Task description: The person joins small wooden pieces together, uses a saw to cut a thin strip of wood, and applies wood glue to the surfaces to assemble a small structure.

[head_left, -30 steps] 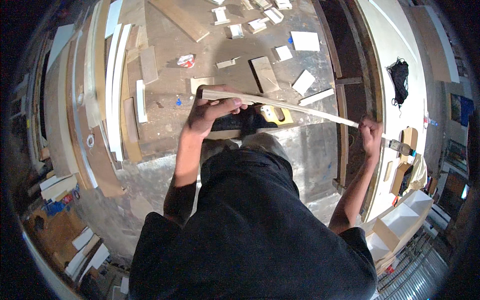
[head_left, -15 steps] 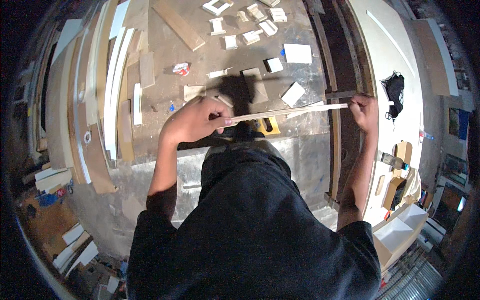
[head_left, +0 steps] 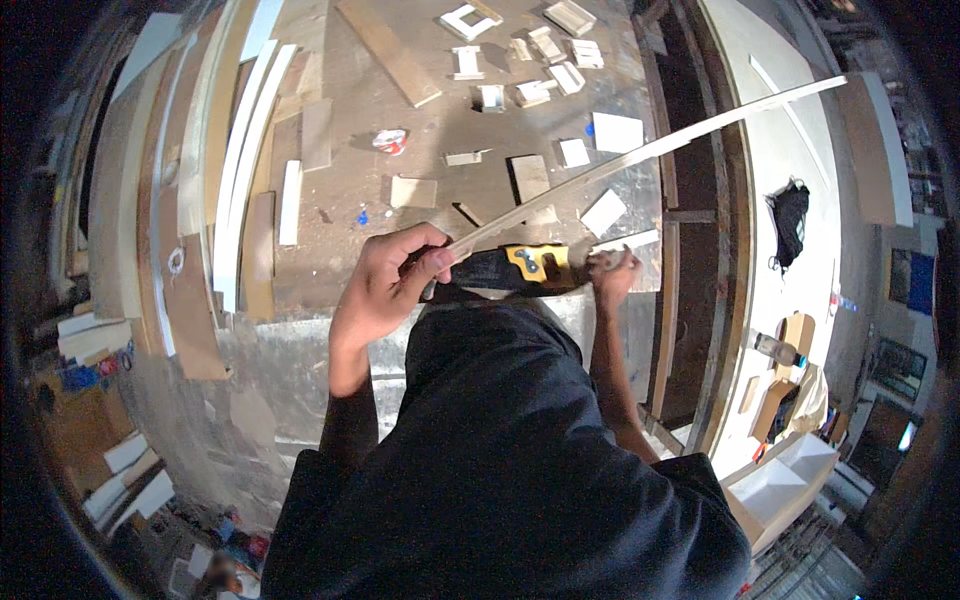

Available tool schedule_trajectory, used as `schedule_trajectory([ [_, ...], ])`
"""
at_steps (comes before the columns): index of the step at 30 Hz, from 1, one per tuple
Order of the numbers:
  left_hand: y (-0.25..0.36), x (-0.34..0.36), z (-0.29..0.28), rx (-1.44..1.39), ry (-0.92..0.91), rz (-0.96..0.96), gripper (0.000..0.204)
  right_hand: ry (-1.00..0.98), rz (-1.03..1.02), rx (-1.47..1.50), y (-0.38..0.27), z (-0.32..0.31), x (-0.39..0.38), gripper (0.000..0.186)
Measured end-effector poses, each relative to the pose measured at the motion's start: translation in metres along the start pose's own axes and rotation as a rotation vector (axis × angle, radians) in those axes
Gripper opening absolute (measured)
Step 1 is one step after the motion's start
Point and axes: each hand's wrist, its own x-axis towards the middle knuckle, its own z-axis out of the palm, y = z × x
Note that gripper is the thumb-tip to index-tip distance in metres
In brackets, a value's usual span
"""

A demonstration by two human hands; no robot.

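Note:
A long, thin wooden strip (head_left: pixel 640 155) slants up to the right, its near end pinched between the thumb and fingers of my left hand (head_left: pixel 385 290). The far end sticks out past the table, over the white board. My right hand (head_left: pixel 615 280) is low over the table's near edge, off the long strip. Its fingers look curled and somewhat blurred beside a short pale strip (head_left: pixel 632 241); whether they grip it is unclear. Between my hands lies a handsaw (head_left: pixel 540 263) with a yellow and black handle, its dark blade pointing toward my left hand.
Small wooden frames and blocks (head_left: pixel 540 45) are scattered at the back of the brown table (head_left: pixel 340 200). Long boards and strips (head_left: pixel 240 150) line the left side. Past a dark gap on the right, a white board (head_left: pixel 745 350) carries a black cloth bundle (head_left: pixel 789 222) and a bottle (head_left: pixel 778 349).
My right hand has let go of the long strip's far end and come down and left toward the saw. The strip, still in my left hand, now tilts upward to the right.

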Motion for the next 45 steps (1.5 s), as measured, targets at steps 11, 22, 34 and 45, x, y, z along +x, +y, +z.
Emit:
schedule_trajectory([
  [11,0.008,-0.019,-0.024,0.037,0.044,0.067,0.019,-0.164,-0.176,0.079,-0.033,0.038,0.026,0.053],
  [22,-0.019,-0.038,-0.04,-0.074,0.072,0.042,0.026,-0.559,-0.13,-0.001,-0.099,0.014,-0.023,0.069],
  [34,-0.01,-0.033,-0.042,-0.117,0.012,0.077,0.027,-0.488,-0.068,0.268,-0.056,0.02,-0.025,0.046],
  [45,0.004,-0.031,-0.021,-0.098,0.013,0.121,0.022,-0.407,0.299,0.714,0.005,-0.104,-0.023,0.025],
])
